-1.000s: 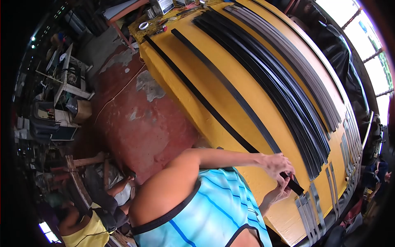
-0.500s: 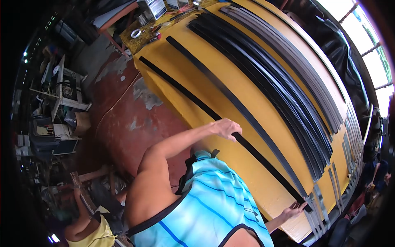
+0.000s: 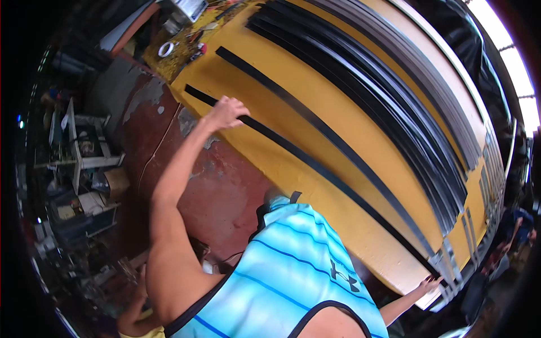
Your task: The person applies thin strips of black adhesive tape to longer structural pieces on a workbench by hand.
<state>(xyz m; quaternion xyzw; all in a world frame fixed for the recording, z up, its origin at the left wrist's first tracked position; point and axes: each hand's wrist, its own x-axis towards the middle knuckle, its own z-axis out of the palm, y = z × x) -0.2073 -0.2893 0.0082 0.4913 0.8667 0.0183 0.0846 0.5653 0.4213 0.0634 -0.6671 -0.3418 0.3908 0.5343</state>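
A long black strip (image 3: pixel 338 182) lies along the near edge of the yellow table (image 3: pixel 360 248). My left hand (image 3: pixel 226 114) is closed over it near its upper-left end, fingers curled round the far side. At the lower right, my right hand (image 3: pixel 430 285) holds the strip near its other end, with the fingertips partly hidden. A second dark strip (image 3: pixel 284 94) rests beside it, a little farther in. Beyond that lies a thick bundle of black strips (image 3: pixel 360 84).
Grey strips (image 3: pixel 417 73) lie beyond the black bundle. A white roll (image 3: pixel 165 49) and small tools sit at the upper left. Shelving (image 3: pixel 84 141) stands across the red floor (image 3: pixel 225 186). Another person's arm (image 3: pixel 132 315) shows at lower left.
My left hand has moved up and left along the strip, from its middle to near its far end. My right hand stays near the lower end. The view has shifted slightly.
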